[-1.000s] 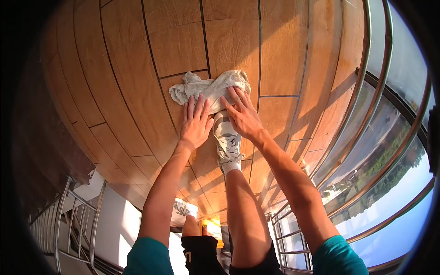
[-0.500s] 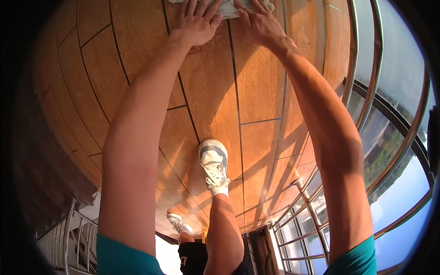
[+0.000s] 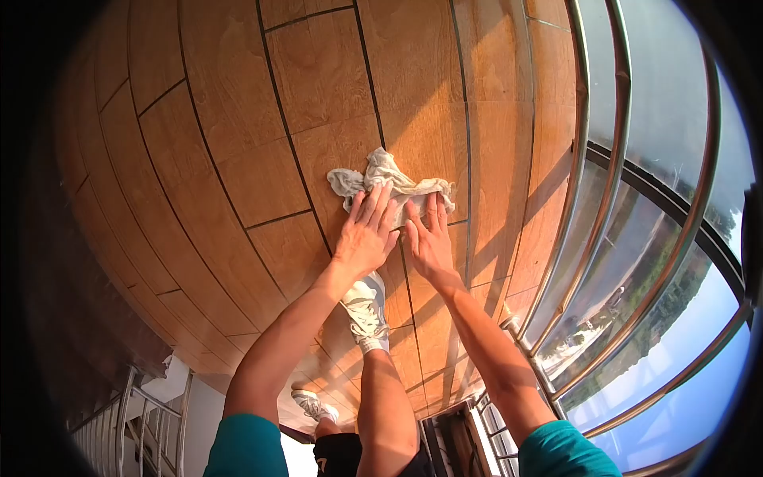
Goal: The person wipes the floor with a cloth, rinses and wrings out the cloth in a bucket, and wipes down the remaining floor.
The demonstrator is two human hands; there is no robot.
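Observation:
A crumpled, whitish cloth lies on the brown wood-look tile floor, with folds bunched along its far edge. My left hand presses on its near left part, fingers stretched out flat. Beside it, my right hand rests on the near right part, its fingers also extended and slightly spread. Neither hand is wrapped around the cloth. Just behind my left hand is the toe of a white and grey shoe on my forward foot.
Metal railing bars run along the right side, with glass panels behind them. Another railing stands at the lower left. My other shoe is farther back on the floor. Sunlight and shadow stripes cross the tiles.
Both hands have come back from the far edge of view toward my feet, and the cloth has moved with them. My elbows are now more bent.

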